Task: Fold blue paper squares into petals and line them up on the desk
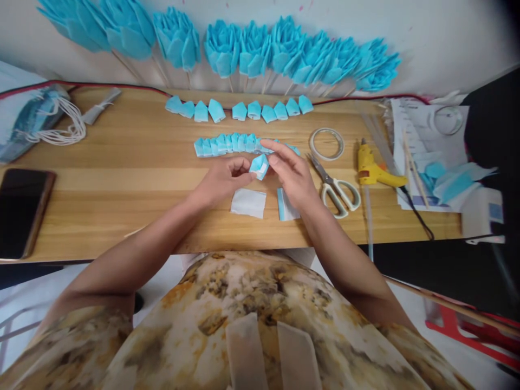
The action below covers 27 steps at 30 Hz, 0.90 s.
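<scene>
Blue piece [259, 164] held at frame centre, pinched by left hand [224, 179]. Right hand [296, 177] placed at its right edge, fingers spread; grip there cannot be told. Blue row [227, 143] lined up just above. White sheet [248, 203] laid below, blue-edged sheet [285, 207] partly covered by right hand. Scissors [332, 182], tape [330, 158] placed right of centre.
</scene>
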Each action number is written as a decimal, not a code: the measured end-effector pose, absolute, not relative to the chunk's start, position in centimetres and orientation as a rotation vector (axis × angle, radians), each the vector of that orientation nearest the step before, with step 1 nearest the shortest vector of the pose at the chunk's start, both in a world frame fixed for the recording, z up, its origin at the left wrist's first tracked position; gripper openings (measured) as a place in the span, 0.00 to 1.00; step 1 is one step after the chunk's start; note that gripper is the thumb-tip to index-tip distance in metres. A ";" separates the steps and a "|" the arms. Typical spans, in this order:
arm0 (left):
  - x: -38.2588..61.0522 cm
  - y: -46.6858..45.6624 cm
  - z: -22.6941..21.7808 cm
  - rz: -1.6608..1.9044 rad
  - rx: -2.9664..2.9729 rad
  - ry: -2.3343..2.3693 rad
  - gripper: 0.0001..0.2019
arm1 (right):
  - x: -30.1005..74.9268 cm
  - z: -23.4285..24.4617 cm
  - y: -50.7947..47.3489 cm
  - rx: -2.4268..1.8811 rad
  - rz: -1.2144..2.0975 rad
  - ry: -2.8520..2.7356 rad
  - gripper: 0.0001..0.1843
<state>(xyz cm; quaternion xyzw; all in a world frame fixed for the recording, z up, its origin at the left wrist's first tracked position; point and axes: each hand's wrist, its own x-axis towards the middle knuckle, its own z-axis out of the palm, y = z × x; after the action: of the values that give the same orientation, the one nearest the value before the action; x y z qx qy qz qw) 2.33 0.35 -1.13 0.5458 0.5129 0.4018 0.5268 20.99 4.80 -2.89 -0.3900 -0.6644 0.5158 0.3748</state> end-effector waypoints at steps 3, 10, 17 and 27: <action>2.4 0.2 -1.0 0.908 1.377 1.245 0.13 | 21.0 -2.8 4.8 -0.972 1.318 -1.736 0.25; 2.4 0.3 -0.9 0.920 1.335 1.245 0.09 | 20.9 -2.6 4.7 -0.989 1.273 -1.667 0.22; 2.1 0.6 -0.7 0.995 1.176 1.278 0.09 | 21.0 -2.9 5.0 -1.021 1.275 -1.603 0.24; 2.1 0.9 -1.1 1.090 1.126 1.286 0.10 | 21.0 -2.9 5.1 -0.906 1.449 -1.565 0.22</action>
<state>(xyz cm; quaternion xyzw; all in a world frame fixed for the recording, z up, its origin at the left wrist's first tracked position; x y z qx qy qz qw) 2.10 0.91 -1.13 0.4715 0.5383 0.4563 0.5289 20.97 5.09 -2.93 -0.3581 -0.6189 0.5730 0.4006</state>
